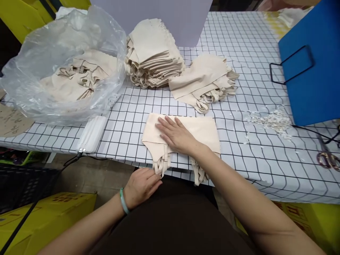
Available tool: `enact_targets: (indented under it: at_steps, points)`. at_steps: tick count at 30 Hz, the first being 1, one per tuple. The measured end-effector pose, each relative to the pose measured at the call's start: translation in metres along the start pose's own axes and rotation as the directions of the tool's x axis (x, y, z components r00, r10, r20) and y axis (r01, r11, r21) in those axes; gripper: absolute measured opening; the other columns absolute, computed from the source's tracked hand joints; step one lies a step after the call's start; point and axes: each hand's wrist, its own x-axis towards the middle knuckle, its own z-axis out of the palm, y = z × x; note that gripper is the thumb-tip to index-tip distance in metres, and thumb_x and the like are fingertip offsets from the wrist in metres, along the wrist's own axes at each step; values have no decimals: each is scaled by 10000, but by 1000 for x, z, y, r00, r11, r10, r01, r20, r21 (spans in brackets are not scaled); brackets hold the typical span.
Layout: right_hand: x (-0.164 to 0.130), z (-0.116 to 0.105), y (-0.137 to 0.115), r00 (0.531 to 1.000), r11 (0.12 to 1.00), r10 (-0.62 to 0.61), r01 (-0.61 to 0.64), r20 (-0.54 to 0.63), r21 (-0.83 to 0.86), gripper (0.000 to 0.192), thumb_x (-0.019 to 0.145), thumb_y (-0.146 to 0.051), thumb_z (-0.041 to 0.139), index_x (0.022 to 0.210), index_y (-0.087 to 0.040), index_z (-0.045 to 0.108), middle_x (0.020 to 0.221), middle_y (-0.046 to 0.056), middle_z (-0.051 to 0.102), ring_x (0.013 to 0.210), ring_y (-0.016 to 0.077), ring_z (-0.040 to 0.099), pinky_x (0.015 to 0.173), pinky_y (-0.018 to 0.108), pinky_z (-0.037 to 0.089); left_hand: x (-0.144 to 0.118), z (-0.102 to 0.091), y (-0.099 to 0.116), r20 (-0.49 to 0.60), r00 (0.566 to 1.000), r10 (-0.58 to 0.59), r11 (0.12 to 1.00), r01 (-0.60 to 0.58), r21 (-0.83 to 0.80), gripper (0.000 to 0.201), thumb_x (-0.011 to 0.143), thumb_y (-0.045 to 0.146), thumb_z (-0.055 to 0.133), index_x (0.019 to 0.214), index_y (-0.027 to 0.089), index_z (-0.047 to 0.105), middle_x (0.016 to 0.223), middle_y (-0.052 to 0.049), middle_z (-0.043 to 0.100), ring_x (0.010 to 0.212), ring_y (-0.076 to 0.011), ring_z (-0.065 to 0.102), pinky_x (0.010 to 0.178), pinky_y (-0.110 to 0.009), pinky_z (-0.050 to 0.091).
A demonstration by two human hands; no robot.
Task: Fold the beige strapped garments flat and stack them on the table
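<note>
A folded beige garment (202,129) lies near the front edge of the checked table (255,71), its straps (162,163) hanging over the edge. My right hand (175,135) lies flat on it, palm down, fingers together and stretched out. My left hand (140,185), with a green bangle on the wrist, is below the table edge, its fingertips at the hanging straps; whether they pinch the straps I cannot tell.
A tall stack of folded beige garments (152,53) and a lower pile (204,81) sit behind. A clear plastic bag (53,56) with more garments is at the left, a white power bank (92,134) beside it. Blue box (313,63), scraps (273,120), scissors (328,159) at right.
</note>
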Motion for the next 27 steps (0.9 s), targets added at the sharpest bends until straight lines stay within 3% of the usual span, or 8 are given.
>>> enact_targets:
  at_steps: [7,16,19,22,24,27]
  points:
    - [3,13,3,999,997,24,-26,-32,-67,574,1027,-492,233,1559,-282,285,1650,-14,159,1530,259,93,1246,548,92,-10,-5,-9,119,986,-116,945,146,-292,126,950,171,539,862,179,629,709,-2,623,649,-131,544,628,-246,404]
    - [5,17,3,997,999,29,-30,-66,-13,560,1021,-495,273,1552,-319,300,1648,-33,177,1528,264,109,1250,542,78,-13,-13,-9,172,936,-305,808,351,-473,111,919,170,586,853,178,676,632,32,515,544,-90,450,536,-209,369]
    - [4,11,4,999,999,25,-23,-44,41,559,1021,-498,284,1551,-321,303,1648,-31,168,1530,264,94,1246,553,74,-5,-18,-9,-19,944,-331,875,299,-380,139,923,160,574,1025,174,667,722,0,555,635,-120,507,609,-241,436]
    - [3,0,8,1000,987,11,-8,-15,158,557,1029,-510,256,1547,-315,313,1642,-17,190,1528,235,116,1245,532,120,18,-22,-9,-246,949,-198,973,159,-167,215,906,113,562,1104,163,630,926,-79,629,897,-198,574,812,-353,493]
    - [4,-6,11,999,977,29,-25,-18,214,570,1032,-510,237,1550,-286,317,1641,3,197,1526,225,132,1244,512,151,36,-21,-9,-284,953,-102,994,89,-58,237,898,99,554,1119,157,618,1077,-118,648,1046,-243,565,920,-421,487]
    - [6,-7,13,998,980,63,-58,-19,188,587,1026,-504,260,1553,-250,319,1644,24,193,1527,237,121,1246,508,143,55,-17,-11,-217,975,-50,995,67,71,302,912,156,557,1211,137,590,1255,-150,623,1202,-308,520,1025,-513,447]
